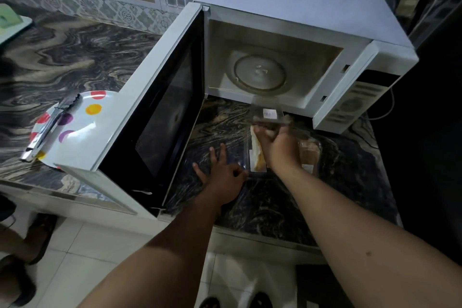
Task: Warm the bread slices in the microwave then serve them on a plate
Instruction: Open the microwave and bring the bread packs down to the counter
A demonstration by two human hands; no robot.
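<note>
White microwave (295, 5) stands on the dark marbled table (262, 202), and we take it as our landmark. Its door (155, 117) is swung fully open to its left, and the glass turntable (260, 71) inside carries nothing. Directly in front of the open cavity we find a clear plastic container (252, 155) on the table, its hinged lid (268, 114) raised toward the microwave. Bread slices (258, 160) lie in it; we cannot count them. The right hand (277, 147) is over the container, fingers curled at the lid's lower edge; the grip appears closed on the lid, though blur prevents certainty. The left hand (222, 172) is in front of the door's inner face, fingers spread wide and flat at the container's left edge, gripping nothing. Left of the door, partly behind it, sits a white plate (82, 132) with coloured dots; metal tongs (52, 125) lie across its left rim
</note>
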